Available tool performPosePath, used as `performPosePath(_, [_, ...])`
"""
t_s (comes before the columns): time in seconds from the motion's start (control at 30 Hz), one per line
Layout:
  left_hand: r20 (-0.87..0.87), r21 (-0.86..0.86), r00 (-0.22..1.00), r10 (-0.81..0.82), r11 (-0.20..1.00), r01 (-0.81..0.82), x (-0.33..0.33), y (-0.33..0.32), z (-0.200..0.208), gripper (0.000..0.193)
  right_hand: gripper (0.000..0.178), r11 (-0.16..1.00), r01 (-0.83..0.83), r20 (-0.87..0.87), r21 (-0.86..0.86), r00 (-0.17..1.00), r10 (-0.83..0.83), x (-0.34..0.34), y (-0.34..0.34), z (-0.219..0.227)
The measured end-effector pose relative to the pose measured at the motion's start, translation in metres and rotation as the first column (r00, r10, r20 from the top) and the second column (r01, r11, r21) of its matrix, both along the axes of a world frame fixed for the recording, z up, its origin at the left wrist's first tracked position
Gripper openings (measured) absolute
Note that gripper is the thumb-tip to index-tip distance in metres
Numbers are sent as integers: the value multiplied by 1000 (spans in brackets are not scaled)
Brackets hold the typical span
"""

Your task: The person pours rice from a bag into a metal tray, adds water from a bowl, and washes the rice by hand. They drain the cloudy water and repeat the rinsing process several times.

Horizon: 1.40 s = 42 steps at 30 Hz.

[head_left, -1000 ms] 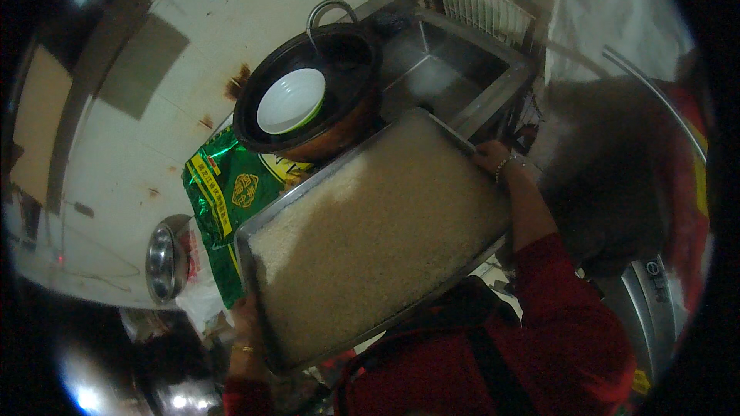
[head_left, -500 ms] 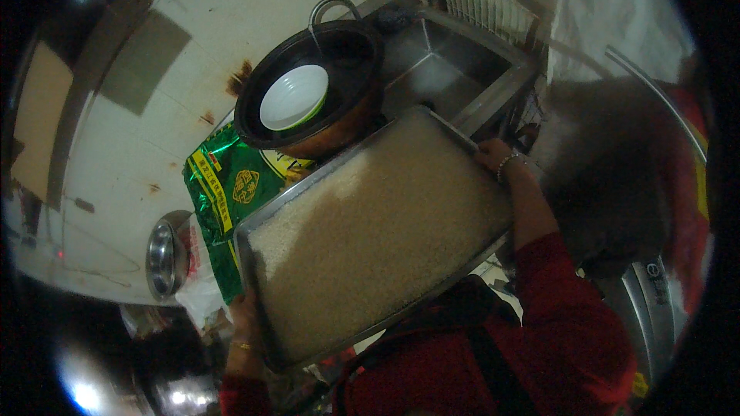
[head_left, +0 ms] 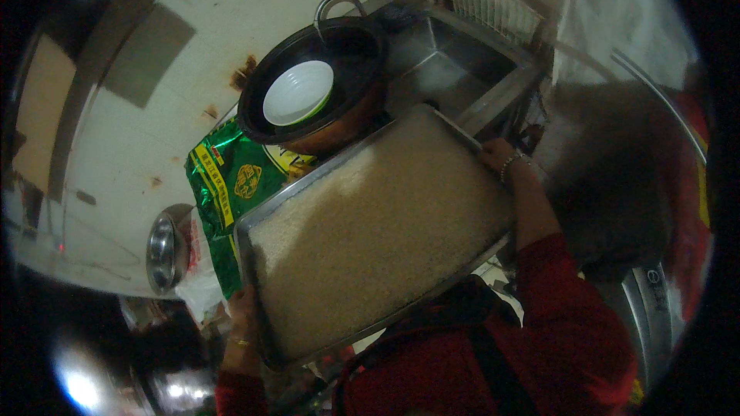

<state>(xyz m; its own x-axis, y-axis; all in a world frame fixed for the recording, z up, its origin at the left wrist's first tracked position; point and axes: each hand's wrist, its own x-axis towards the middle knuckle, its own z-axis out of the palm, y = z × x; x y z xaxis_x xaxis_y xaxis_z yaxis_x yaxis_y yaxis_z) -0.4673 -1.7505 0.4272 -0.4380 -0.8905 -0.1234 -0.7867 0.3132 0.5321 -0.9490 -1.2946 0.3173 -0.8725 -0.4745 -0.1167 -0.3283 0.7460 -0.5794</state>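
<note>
A wide rectangular metal tray (head_left: 451, 285) is held up in front of me, filled with a flat layer of pale grains that look like rice (head_left: 378, 231). My left hand (head_left: 243, 314) grips its lower left side, the fingers partly hidden by the rim. At the upper right corner my right hand (head_left: 498, 156) is closed round the edge. Just beyond the tray sits a dark round basin (head_left: 339, 135) with a white bowl (head_left: 299, 92) in it, the bowl's outside green. A shiny green bag (head_left: 231, 177) lies beside the tray's far left edge.
Behind the basin, to the right, is a metal sink (head_left: 455, 69) with a white wire rack (head_left: 493, 8) past it. A curved metal tap (head_left: 339, 0) arches over the basin. Farther left, a steel bowl (head_left: 164, 253) stands by a white plastic bag (head_left: 202, 289).
The view has shifted very slightly, so the basin and sink sit a little higher and farther right. Both hands keep their hold on the tray.
</note>
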Motion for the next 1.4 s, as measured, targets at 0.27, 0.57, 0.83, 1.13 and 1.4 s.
performPosePath(0.27, [134, -173, 985, 107, 981, -83, 19, -16, -76, 39, 32, 980, 193, -208, 46, 961, -180, 9, -14, -24])
performPosePath(0.57, [-258, 12, 949, 183, 982, -186, 67, -10, -118, 36, 26, 917, 348, 164, -194, 933, -320, 42, -1, -41])
performPosePath(0.83, [-374, 76, 882, 286, 958, -278, 156, -61, -59, 30, 18, 887, 38, -29, -460, 998, -57, 138, -101, -46])
performPosePath(1.13, [-212, -148, 886, 413, 882, -447, 259, -154, -70, 40, 32, 976, -98, -293, -197, 955, 37, 186, -305, -19])
performPosePath(1.4, [-224, -275, 918, 329, 882, -383, 241, -251, -131, 44, 32, 992, -61, -322, -107, 946, 23, 152, -383, -48])
